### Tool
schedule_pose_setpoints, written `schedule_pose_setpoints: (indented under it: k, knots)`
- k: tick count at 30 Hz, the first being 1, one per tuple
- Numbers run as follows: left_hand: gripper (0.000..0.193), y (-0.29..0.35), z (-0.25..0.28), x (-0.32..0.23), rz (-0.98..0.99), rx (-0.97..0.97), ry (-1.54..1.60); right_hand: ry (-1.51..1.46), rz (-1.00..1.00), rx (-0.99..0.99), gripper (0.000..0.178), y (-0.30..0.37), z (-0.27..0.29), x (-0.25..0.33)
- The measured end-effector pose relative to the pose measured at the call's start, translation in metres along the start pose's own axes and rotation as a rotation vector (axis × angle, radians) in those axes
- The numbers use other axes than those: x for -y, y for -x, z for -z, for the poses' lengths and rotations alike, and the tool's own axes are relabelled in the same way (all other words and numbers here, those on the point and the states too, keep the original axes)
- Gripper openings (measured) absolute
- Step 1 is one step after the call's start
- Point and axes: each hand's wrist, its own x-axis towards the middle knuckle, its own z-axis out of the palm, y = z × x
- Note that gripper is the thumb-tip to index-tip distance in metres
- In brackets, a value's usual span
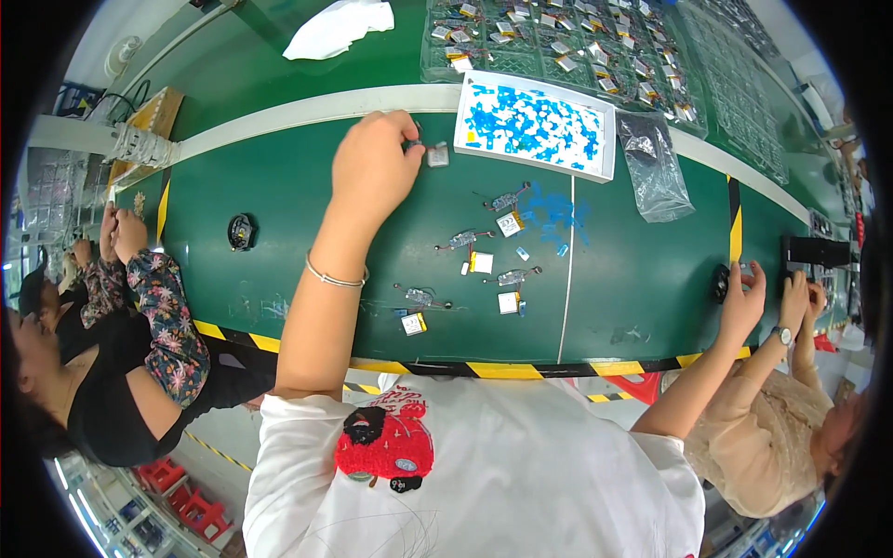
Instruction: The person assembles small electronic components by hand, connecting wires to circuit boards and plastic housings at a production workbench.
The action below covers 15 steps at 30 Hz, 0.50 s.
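Observation:
My left hand (372, 167) reaches far across the green belt (279, 186) and pinches a small dark wired part (412, 144) between its fingertips. A little silver cell (437, 155) lies right beside it. A thin bangle sits on that wrist. My right hand (744, 293) rests at the right end of the belt, against a black round part (721, 283). Whether it grips that part is unclear. Between my hands lie several small wired boards (507, 198) and silver cells (508, 301).
A white tray of blue bits (606, 139) stands beyond the boards, with a clear plastic bag (651, 167) to its right. Blue film scraps (555, 212), clear compartment trays (558, 46), a white cloth (339, 28) and another black round part (241, 232) are there. Co-workers sit left (158, 316) and right (791, 307).

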Motion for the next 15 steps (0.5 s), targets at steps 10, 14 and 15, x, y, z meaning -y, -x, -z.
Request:
schedule_pose_setpoints:
  k: [10,14,15]
  knots:
    - [0.010,0.042,0.014,-0.049,0.279,0.365,1.398,-0.587,0.745,0.254,0.038,0.085,0.017,0.212]
    - [0.009,0.073,0.023,-0.075,0.341,0.458,1.620,-0.787,0.821,0.447,0.034,0.118,0.016,0.248]
    - [0.009,0.078,0.024,-0.075,0.349,0.400,1.670,-0.791,0.828,0.449,0.034,0.117,0.015,0.247]
